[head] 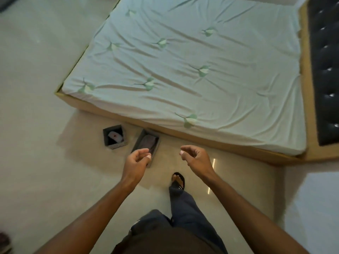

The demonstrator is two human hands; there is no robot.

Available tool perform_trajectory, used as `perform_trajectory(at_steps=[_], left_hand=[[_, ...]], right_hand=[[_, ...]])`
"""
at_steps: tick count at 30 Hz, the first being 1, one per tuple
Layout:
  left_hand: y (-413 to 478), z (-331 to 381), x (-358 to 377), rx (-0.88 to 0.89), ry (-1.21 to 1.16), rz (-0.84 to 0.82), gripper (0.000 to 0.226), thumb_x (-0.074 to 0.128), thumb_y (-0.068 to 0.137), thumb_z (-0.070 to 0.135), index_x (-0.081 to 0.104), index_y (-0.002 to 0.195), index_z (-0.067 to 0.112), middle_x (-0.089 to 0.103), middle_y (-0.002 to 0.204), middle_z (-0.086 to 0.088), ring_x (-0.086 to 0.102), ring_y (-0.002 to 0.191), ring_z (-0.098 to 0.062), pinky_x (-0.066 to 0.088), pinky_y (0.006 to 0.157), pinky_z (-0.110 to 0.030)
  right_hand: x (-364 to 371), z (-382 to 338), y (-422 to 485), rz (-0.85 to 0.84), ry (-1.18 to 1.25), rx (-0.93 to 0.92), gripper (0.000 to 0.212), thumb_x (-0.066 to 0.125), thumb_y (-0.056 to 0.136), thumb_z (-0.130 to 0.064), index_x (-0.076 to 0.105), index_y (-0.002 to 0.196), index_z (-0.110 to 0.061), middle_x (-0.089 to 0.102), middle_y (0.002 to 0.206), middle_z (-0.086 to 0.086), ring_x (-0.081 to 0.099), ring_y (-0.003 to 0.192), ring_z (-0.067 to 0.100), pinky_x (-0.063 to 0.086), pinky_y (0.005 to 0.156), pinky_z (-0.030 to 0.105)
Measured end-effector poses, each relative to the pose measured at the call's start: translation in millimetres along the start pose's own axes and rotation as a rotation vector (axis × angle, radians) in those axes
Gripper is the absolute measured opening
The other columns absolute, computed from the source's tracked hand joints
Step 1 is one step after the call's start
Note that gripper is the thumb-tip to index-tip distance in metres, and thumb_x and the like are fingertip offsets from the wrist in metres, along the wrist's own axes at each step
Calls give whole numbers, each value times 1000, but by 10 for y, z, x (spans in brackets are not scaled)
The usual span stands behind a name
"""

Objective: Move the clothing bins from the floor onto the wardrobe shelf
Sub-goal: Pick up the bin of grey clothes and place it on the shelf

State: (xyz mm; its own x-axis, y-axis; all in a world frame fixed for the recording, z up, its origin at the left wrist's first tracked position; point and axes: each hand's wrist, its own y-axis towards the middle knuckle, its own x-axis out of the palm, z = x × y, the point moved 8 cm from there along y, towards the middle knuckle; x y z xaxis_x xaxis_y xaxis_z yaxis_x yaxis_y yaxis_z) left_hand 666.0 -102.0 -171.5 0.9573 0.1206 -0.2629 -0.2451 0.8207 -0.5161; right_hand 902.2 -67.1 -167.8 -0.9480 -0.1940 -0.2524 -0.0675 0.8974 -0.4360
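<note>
- Trouser legs [185,213]: dark blue, nearest the camera, one stepping forward over the pale floor [36,162].
- Sandal [178,179]: black, open-toed, on the forward foot, flat on the floor between the two forearms.
- Left hand [136,160]: raised in mid-air, palm inward, fingers loosely curled, holding nothing. From this angle it overlaps the near end of the long bin; contact cannot be told.
- Right hand [196,158]: raised in mid-air, level with the left and apart from it, fingers loosely curled, holding nothing.
- Long bin [145,143]: grey, narrow, open-topped, on the floor just beside the bed frame. Contains folded grey-brown cloth [148,142].
- Square bin [114,136]: dark grey, open-topped, on the floor near the long bin's left side, the two apart. Contains a pale folded item [115,137] with a small red mark; kind too blurred to tell.
- Bed frame [192,134]: tan, low, running diagonally.
- Mattress [183,61]: covered by a wrinkled pale green sheet with a leaf print.
- Headboard [324,70]: black, tufted, at the far right.
</note>
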Motion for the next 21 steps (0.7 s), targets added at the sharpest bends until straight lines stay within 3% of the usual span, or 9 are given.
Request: perform_trajectory(at_steps=[5,9,14,19,21], left_hand=[[659,-225,-519,-118,-8,88,24,65,90,15,66,114,17,71,104,1,66,100,-14,53,91,-31],[1255,-512,-808,-196,49,67,22,64,90,14,65,111,19,70,103,-1,66,99,-21,55,89,-36],[2257,-1084,-972,-256,241,-93,27,63,91,16,64,118,16,68,107,1,63,103,-15,48,85,-23],[3351,-1878,-975,-258,508,-341,33,63,87,27,61,119,21,68,101,6,65,94,-12,55,88,-36],[3780,-2205,-919,-245,621,-408,36,62,86,27,60,121,22,68,108,6,64,96,-14,54,91,-40]], right_hand=[[743,-70,762,-131,-64,61,25,65,90,-24,68,114,-19,71,105,-3,66,95,6,56,86,27],[1241,92,1247,-144,-91,158,25,65,89,-24,69,113,-18,71,103,-3,67,94,8,56,90,33],[1845,642,1906,-76,-126,320,22,66,87,-25,70,108,-20,71,94,-5,67,90,11,56,88,34],[2441,1555,2484,28,-118,455,19,66,87,-24,71,105,-20,70,90,-3,66,87,13,55,86,34],[2701,2077,2670,39,-110,516,22,65,82,-35,71,102,-28,70,91,-9,66,87,11,55,87,36]])
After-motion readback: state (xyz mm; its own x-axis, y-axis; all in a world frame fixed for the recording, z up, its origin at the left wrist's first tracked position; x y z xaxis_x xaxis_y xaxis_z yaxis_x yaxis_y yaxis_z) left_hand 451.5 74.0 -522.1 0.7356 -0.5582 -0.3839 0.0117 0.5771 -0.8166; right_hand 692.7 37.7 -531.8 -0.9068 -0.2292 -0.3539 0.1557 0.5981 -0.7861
